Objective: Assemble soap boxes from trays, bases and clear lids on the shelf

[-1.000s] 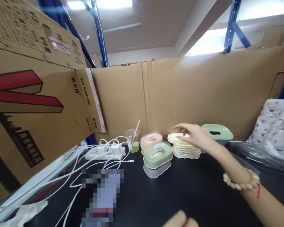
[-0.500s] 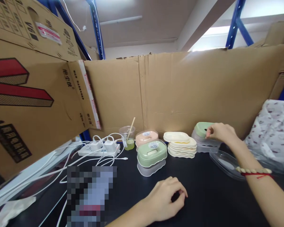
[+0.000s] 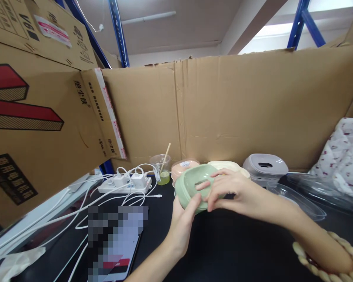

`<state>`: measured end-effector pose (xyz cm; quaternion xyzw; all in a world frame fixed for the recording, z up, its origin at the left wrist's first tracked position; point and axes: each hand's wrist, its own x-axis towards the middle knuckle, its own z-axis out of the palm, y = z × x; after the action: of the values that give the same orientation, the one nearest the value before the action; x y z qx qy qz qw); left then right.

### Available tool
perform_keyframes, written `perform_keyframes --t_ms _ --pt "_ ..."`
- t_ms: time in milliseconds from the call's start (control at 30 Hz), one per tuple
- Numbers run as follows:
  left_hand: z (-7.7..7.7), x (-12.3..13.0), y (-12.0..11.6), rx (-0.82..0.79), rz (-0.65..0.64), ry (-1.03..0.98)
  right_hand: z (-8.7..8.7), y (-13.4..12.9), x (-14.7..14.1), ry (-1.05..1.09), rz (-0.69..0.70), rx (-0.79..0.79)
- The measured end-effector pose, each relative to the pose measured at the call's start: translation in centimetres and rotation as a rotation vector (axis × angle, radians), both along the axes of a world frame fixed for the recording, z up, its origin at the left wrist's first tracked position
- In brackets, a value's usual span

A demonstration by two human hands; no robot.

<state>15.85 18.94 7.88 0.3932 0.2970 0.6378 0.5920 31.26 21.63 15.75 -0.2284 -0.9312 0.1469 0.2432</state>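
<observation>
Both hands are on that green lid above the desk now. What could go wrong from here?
The green lid is held tilted by the left hand and right hand, mostly by the fingertips; that grip could slip and drop it on the desk. The hands work right in front of the pink box and the stack of cream lids, so a bump might topple them. The cup with green liquid stands beside the power strip; a spill there would be bad.

Both hands, left hand (image 3: 184, 219) and right hand (image 3: 232, 192), gripping a tilted green lid (image 3: 191, 184) above the black bench (image 3: 238, 250); grey lid (image 3: 264, 166) far right.
</observation>
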Motion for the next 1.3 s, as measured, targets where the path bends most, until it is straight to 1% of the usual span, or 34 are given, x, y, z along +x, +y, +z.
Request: perform_keyframes --t_ms 33,67,100,133,167,200,233,267,333,400,467,567,633,700,800,900,967,1033,1100,1167,1233,1267,1300 --pt "0.0 0.0 -0.1 -0.040 0.019 0.000 0.0 0.3 0.2 0.034 -0.009 -0.084" --pt "0.0 0.1 -0.3 -0.078 0.005 0.001 -0.1 1.1 0.6 0.110 -0.055 -0.146" --pt "-0.2 0.3 -0.4 -0.110 -0.039 0.008 -0.2 2.1 1.3 0.215 -0.133 -0.180" --pt "-0.4 0.5 -0.6 -0.147 -0.111 0.022 -0.4 3.4 2.2 0.341 -0.226 -0.194" --pt "-0.8 0.7 -0.7 -0.191 -0.190 0.034 -0.9 4.9 3.1 0.476 -0.318 -0.178" --pt "-1.2 0.9 -0.8 -0.246 -0.266 0.041 -1.5 6.4 4.1 0.553 -0.419 -0.157" --pt "-1.6 1.2 -0.8 -0.313 -0.332 0.040 -2.3 7.8 5.0 0.545 -0.532 -0.118" --pt "-2.0 1.5 -0.9 -0.391 -0.382 0.028 -3.1 9.0 5.8 0.458 -0.634 -0.080" --pt "-2.7 1.8 -0.7 -0.526 -0.449 -0.006 -4.7 10.6 6.9 0.245 -0.730 -0.055" --pt "-3.2 1.9 -0.4 -0.587 -0.470 -0.042 -5.9 11.3 7.5 0.086 -0.764 -0.065" --pt "-3.4 1.7 0.0 -0.585 -0.448 -0.062 -6.4 11.4 7.8 0.009 -0.748 -0.110" --pt "-3.1 1.3 0.5 -0.583 -0.377 -0.073 -6.4 11.4 8.1 -0.017 -0.697 -0.138" --pt "-2.6 1.0 0.7 -0.586 -0.336 -0.094 -6.1 11.3 8.2 -0.025 -0.677 -0.109" --pt "-1.6 0.6 0.9 -0.550 -0.289 -0.131 -5.7 11.2 8.4 -0.033 -0.656 -0.062" --pt "0.4 -0.6 1.3 -0.390 -0.183 -0.206 -4.8 11.0 8.3 -0.006 -0.627 0.059" --pt "2.0 -2.0 1.9 -0.209 -0.079 -0.266 -3.7 10.1 7.5 0.142 -0.603 0.266" --pt "2.4 -2.7 2.2 -0.133 -0.001 -0.240 -3.0 9.0 6.3 0.287 -0.585 0.420" --pt "2.4 -2.9 2.3 -0.051 0.072 -0.196 -2.5 7.5 4.6 0.388 -0.521 0.508" --pt "2.3 -2.7 2.4 0.032 0.139 -0.187 -2.4 5.8 2.8 0.419 -0.383 0.506" --pt "2.1 -2.3 2.4 0.060 0.173 -0.210 -2.7 4.4 1.1 0.428 -0.271 0.481" --pt "2.1 -2.1 2.3 0.023 0.157 -0.226 -3.3 3.4 -0.1 0.461 -0.225 0.440" --pt "2.2 -2.1 2.3 -0.008 0.143 -0.228 -3.5 3.2 -0.5 0.495 -0.215 0.385" --pt "2.3 -2.1 2.3 -0.038 0.141 -0.232 -3.7 3.0 -0.7 0.543 -0.199 0.294"
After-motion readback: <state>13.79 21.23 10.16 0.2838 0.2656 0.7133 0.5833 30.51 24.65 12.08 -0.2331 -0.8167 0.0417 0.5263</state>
